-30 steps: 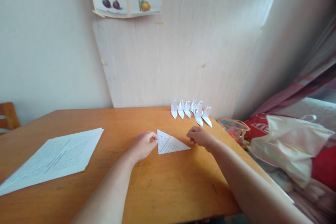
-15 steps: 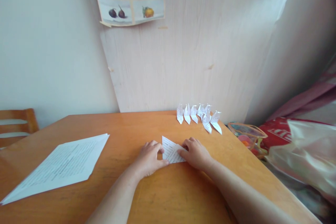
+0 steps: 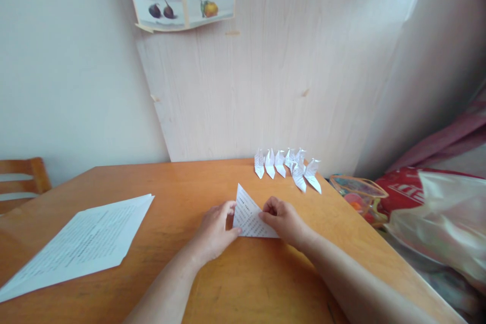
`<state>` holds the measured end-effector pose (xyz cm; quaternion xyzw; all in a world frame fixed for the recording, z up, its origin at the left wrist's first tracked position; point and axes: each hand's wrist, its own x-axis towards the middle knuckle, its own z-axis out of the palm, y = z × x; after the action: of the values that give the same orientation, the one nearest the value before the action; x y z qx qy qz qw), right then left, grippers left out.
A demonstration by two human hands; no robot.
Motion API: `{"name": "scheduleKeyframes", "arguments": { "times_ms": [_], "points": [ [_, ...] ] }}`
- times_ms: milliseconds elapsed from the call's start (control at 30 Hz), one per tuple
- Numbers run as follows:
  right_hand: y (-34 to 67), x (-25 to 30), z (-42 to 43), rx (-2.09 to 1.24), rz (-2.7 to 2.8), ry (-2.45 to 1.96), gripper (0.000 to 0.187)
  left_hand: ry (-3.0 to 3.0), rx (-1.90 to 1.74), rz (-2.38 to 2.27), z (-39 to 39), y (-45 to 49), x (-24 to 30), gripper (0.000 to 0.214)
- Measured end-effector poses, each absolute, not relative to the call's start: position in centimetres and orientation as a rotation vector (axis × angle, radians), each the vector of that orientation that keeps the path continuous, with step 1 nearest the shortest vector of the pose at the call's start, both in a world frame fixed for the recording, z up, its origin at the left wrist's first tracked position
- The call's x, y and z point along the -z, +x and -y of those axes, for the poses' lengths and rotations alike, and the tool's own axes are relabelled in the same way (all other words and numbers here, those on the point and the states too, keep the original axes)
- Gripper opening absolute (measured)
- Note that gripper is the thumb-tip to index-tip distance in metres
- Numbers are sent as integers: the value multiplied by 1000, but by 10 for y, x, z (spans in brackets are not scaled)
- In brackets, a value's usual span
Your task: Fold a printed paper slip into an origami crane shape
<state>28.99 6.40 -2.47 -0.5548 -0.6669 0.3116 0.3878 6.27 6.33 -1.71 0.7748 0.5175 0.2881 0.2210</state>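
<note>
A sheet of printed paper folded into a triangle (image 3: pixel 248 217) is between my hands over the middle of the table, its top corner tilted up. My left hand (image 3: pixel 217 228) grips its left edge, with the thumb at the lower left corner and the fingers higher up. The thumb and fingers of my right hand (image 3: pixel 284 220) pinch its sloping right edge. Beyond them, several folded paper cranes (image 3: pixel 280 164) stand close together at the table's far right corner.
A stack of printed sheets (image 3: pixel 81 243) lies on the left of the wooden table (image 3: pixel 182 182). Past the table's right edge are a clear bag with an orange rim (image 3: pixel 359 195) and a whitish plastic bag (image 3: pixel 440 217). A chair (image 3: pixel 25 177) stands at the far left.
The folded paper has been raised at its top corner and more of its right side shows. My right hand has shifted slightly along its edge; the camera view has tilted a little.
</note>
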Motion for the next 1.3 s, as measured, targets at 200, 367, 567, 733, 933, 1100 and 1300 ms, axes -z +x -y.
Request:
{"name": "scheduleKeyframes", "arguments": {
  "times_ms": [200,367,567,733,933,1100,1300],
  "points": [
    [282,15,-52,-850,1542,-1278,15,1822,-990,-1228,-70,65,28,61],
    [280,16,-47,-831,1519,-1236,17,1600,-1009,-1044,-68,71,20,44],
    [280,7,-37,-863,1607,-1143,21,1391,-998,-1109,-67,68,12,37],
    [283,-6,-27,-644,1724,-988,24,1149,-1064,-977,-71,64,13,28],
    [284,-6,-23,-596,1785,-1007,23,973,-1088,-887,-71,65,12,25],
    [284,-10,-18,-583,1876,-1061,29,1029,-1086,-913,-70,65,11,27],
    [282,-12,-16,-534,1965,-1230,32,1213,-1090,-1006,-70,65,14,31]
  ]
}}
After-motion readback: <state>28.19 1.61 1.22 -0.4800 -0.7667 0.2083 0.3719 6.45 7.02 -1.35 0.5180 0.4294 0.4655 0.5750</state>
